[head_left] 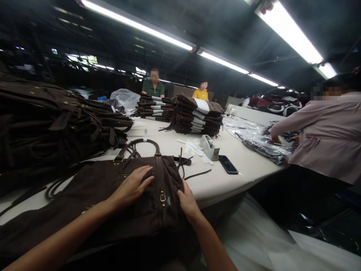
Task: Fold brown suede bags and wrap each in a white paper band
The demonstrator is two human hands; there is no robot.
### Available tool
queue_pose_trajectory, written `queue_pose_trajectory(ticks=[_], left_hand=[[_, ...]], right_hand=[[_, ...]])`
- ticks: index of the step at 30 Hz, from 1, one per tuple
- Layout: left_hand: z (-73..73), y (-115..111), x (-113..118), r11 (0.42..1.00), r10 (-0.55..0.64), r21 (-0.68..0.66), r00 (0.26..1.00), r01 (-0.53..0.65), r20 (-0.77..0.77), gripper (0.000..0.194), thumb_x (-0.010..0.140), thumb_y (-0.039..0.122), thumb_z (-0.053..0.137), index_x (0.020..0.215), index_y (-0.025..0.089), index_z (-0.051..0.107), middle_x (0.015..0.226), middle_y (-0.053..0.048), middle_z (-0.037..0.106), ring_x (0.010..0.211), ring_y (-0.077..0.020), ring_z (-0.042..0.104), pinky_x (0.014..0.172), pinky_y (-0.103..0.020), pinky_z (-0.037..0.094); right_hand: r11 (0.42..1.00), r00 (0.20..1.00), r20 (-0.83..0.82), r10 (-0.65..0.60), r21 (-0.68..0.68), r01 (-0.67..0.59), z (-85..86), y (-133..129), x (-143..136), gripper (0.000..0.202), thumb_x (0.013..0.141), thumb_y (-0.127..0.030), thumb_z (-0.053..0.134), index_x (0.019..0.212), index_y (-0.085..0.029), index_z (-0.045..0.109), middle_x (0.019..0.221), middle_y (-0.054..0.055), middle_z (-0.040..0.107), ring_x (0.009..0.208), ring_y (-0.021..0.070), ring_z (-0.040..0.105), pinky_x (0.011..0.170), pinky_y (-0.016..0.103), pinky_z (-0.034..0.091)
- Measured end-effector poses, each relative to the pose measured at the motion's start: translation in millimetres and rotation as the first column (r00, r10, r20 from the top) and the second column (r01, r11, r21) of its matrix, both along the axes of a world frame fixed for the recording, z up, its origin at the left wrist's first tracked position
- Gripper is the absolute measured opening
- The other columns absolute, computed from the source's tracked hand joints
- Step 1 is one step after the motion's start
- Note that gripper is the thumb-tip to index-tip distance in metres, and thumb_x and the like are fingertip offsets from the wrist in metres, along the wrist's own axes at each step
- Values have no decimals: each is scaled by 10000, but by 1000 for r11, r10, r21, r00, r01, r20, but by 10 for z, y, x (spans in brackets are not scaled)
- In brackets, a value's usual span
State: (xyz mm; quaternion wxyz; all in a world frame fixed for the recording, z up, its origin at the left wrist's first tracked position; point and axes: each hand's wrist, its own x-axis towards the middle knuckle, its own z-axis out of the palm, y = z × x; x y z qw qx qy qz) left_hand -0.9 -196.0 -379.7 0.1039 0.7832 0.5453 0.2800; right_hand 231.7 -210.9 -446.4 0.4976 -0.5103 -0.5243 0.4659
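A dark brown handbag (146,210) with brass buckles lies flat at the table's near edge. Its looped handles (141,140) point away from me, and a small white wrap shows on one. My left hand (134,184) rests on the bag's front with its fingers stretched out. At the bag's right side my right hand (188,199) grips the edge, thumb on top; its other fingers are mostly hidden. Thin dark straps (199,174) trail from the bag onto the table.
Brown bags (56,124) are heaped at left; banded stacks (197,118) stand farther back. A tape dispenser (209,147), white strips (194,147) and a phone (228,165) lie on the table (239,180). At right a person (324,131) handles plastic-wrapped goods (262,145). Two people are behind.
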Motion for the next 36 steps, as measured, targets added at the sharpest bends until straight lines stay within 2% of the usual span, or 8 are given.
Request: queue_pose_trajectory(ticks=[8, 10, 13, 18, 25, 28, 32, 36], left_hand=[[80, 694, 1131, 937, 243, -205, 950, -282, -194, 572, 824, 510, 532, 1195, 74, 543, 1043, -218, 685, 990, -398, 654, 839, -497, 514], [45, 789, 1192, 914, 296, -213, 927, -344, -230, 488, 820, 346, 523, 1227, 76, 528, 1017, -213, 699, 967, -386, 669, 814, -464, 515], [46, 864, 1127, 904, 327, -206, 917, -374, -230, 438, 821, 219, 450, 1236, 160, 576, 1092, -143, 708, 1034, -310, 667, 839, -370, 506], [144, 852, 994, 894, 382, -163, 899, -418, -214, 474, 808, 258, 461, 1254, 276, 618, 1058, -55, 731, 1015, -280, 675, 802, -332, 505], [-33, 920, 1121, 899, 368, -151, 896, -411, -247, 511, 831, 268, 470, 1323, 196, 591, 1066, -116, 728, 1038, -327, 665, 862, -388, 504], [-181, 995, 1088, 912, 299, -208, 920, -353, -252, 489, 899, 350, 455, 1348, 195, 570, 1067, -102, 733, 1043, -302, 671, 859, -359, 515], [-307, 1013, 1016, 935, 220, -217, 940, -279, -260, 459, 973, 307, 384, 1411, 225, 494, 1253, -64, 666, 1183, -215, 610, 976, -280, 461], [-371, 946, 1048, 938, 224, -189, 924, -291, -311, 493, 969, 299, 408, 1456, 224, 420, 1197, -96, 689, 1093, -261, 656, 932, -354, 494]], right_hand=[[912, 892, -191, 409, 56, -406, 290, -230, 44, 524, 897, -368, 604, 1386, -208, 503, 1348, 54, 593, 1267, 245, 518, 1094, 384, 373], [881, 808, -383, 448, 34, -472, 285, -258, 113, 530, 909, -491, 584, 1347, -195, 554, 1340, 70, 603, 1260, 260, 531, 1082, 405, 387], [896, 687, -686, 238, -117, -428, 169, -181, 201, 609, 822, -566, 672, 1301, -200, 594, 1376, 85, 578, 1252, 262, 549, 1075, 416, 401], [917, 574, -811, 111, -139, -374, 22, 199, 15, 648, 618, -487, 863, 1154, -184, 661, 1244, 82, 670, 1240, 246, 567, 1107, 384, 384], [763, 404, -895, 188, -126, -634, 183, 730, -243, 381, 847, -343, 652, 1174, -150, 620, 1043, 84, 728, 1077, 255, 645, 942, 412, 526], [710, 394, -901, 181, -158, -686, 184, 796, -191, 317, 908, -351, 558, 1124, -130, 626, 1003, 101, 724, 1031, 248, 655, 894, 403, 546], [826, 432, -881, 193, -93, -557, 130, 629, -122, 348, 851, -321, 649, 1153, -150, 625, 1040, 82, 718, 1021, 228, 655, 901, 365, 531], [873, 605, -781, 156, -177, -455, 123, 259, 134, 662, 818, -442, 713, 1389, -197, 484, 1114, 76, 704, 1038, 213, 661, 920, 343, 502]])
